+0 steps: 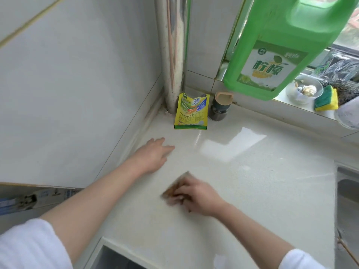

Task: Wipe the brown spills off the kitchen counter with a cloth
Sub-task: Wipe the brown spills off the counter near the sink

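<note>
My right hand (196, 195) presses a brown-stained cloth (174, 188) onto the pale kitchen counter (252, 181), fingers curled over it; hand and cloth are motion-blurred. Only the cloth's left edge shows past my fingers. My left hand (153, 152) rests flat on the counter further back, fingers straight, holding nothing. A faint yellowish smear (155, 220) lies on the counter near the front, below the cloth.
A yellow packet (191, 111) and a dark jar (220, 106) stand in the back corner by a metal pipe (172, 55). A green detergent jug (281, 49) hangs near the window sill, which holds a sponge (326, 99) and bowl (304, 90). A sink (347, 200) is at right.
</note>
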Action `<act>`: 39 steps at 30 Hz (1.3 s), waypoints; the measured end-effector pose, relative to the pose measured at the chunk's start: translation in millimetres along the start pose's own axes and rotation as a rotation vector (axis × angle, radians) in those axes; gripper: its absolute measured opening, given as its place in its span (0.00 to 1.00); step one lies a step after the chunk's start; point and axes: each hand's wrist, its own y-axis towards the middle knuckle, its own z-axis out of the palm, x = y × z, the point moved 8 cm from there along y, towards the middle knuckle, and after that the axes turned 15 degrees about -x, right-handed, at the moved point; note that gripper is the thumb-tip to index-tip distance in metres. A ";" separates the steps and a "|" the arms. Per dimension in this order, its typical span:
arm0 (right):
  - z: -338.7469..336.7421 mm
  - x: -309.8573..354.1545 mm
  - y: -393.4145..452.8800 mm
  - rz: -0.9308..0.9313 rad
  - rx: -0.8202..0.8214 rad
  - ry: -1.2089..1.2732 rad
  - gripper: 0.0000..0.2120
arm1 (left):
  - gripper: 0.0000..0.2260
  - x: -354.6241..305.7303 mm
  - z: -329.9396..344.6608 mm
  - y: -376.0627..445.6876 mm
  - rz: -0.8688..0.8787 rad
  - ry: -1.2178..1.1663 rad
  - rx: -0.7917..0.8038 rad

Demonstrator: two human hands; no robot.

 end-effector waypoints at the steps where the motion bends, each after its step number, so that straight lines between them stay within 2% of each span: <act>1: -28.2 -27.0 0.3 0.113 -0.095 -0.017 0.20 | 0.25 0.1 10.2 -7.5 -0.011 0.023 0.056; 4: -128.4 -123.9 -21.3 0.725 -0.589 -0.145 0.22 | 0.24 -0.3 23.6 -18.3 -0.024 0.024 0.113; 5: -138.4 -135.3 -33.4 0.910 -0.692 -0.211 0.20 | 0.24 -0.4 24.1 -18.7 -0.029 0.007 0.120; 6: -133.2 -127.1 -34.7 0.962 -0.741 -0.253 0.20 | 0.24 1.0 24.2 -17.3 -0.039 -0.011 0.129; 7: -114.9 -106.7 -26.5 0.882 -0.727 -0.237 0.22 | 0.24 2.4 23.3 -15.7 -0.051 -0.023 0.144; 8: -85.3 -76.0 -14.2 0.721 -0.645 -0.178 0.24 | 0.26 3.7 22.6 -14.7 -0.061 -0.037 0.160; 9: -48.6 -37.9 -3.4 0.513 -0.497 -0.126 0.24 | 0.27 4.4 21.6 -14.1 -0.067 -0.050 0.168; 11: 27.9 40.8 -11.2 0.080 -0.098 -0.024 0.18 | 0.28 5.0 19.4 -15.9 -0.063 -0.070 0.152; 12: 47.7 62.8 -24.4 -0.078 0.050 0.006 0.16 | 0.27 7.0 19.4 -18.3 -0.061 -0.079 0.135; 13: 47.0 61.7 -32.1 -0.129 0.098 0.016 0.15 | 0.28 8.8 19.3 -21.2 -0.051 -0.083 0.114; 15: 5.1 20.5 -25.6 0.000 -0.049 -0.016 0.16 | 0.29 14.7 18.1 -30.0 -0.049 -0.079 0.071; 18: -84.0 -70.9 -10.6 0.505 -0.494 -0.149 0.20 | 0.30 24.2 12.3 -46.7 -0.068 -0.030 -0.018; 19: -96.4 -88.6 -7.4 0.667 -0.590 -0.189 0.19 | 0.29 26.3 9.4 -51.6 -0.078 -0.036 -0.052; 20: -91.8 -89.0 4.1 0.749 -0.614 -0.197 0.19 | 0.28 30.1 5.9 -56.8 -0.097 -0.062 -0.087; 21: -73.4 -75.4 23.7 0.717 -0.583 -0.193 0.21 | 0.27 34.5 1.6 -60.8 -0.119 -0.098 -0.127; 22: -43.7 -53.2 45.2 0.594 -0.490 -0.170 0.22 | 0.26 37.8 -4.2 -64.0 -0.144 -0.140 -0.169; 25: 47.9 35.9 82.0 0.100 -0.070 -0.093 0.21 | 0.24 46.6 -23.6 -70.3 -0.178 -0.247 -0.292; 26: 53.8 48.3 90.3 0.004 0.002 -0.081 0.21 | 0.23 45.5 -28.4 -71.9 -0.163 -0.286 -0.313; 27: 49.1 44.0 104.8 0.002 0.001 -0.084 0.22 | 0.22 47.4 -31.5 -75.6 -0.148 -0.327 -0.332; 31: 11.1 -10.6 167.4 0.275 -0.215 -0.271 0.24 | 0.22 60.5 -30.9 -93.3 -0.118 -0.417 -0.349; 33: 26.1 4.2 173.3 0.293 -0.223 -0.321 0.21 | 0.22 63.7 -30.7 -96.7 -0.093 -0.430 -0.379; 36: 75.3 64.5 124.8 0.128 -0.153 -0.232 0.15 | 0.22 61.3 -28.6 -96.7 -0.031 -0.413 -0.401; 39: 124.1 128.0 40.3 -0.171 0.095 -0.070 0.16 | 0.21 56.8 -17.2 -89.6 0.012 -0.372 -0.315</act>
